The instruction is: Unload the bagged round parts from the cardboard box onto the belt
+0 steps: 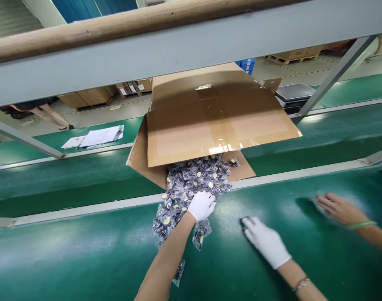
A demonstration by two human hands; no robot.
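Gloved hands well apart, the left at a spill of bagged parts, the right beside it over the green tabletop.
The left hand rests on the clear-bagged dark parts, its fingers bent; whether they grip one cannot be told. The parts lie under, beyond and to the left of it, running back into the open cardboard carton, whose flap hangs over them. One loose packet lies nearer than the left hand, beside its forearm. The right hand has its fingertips at a dark object, too blurred to show a grip. Right of it, another person's bare hand reaches over the tabletop.
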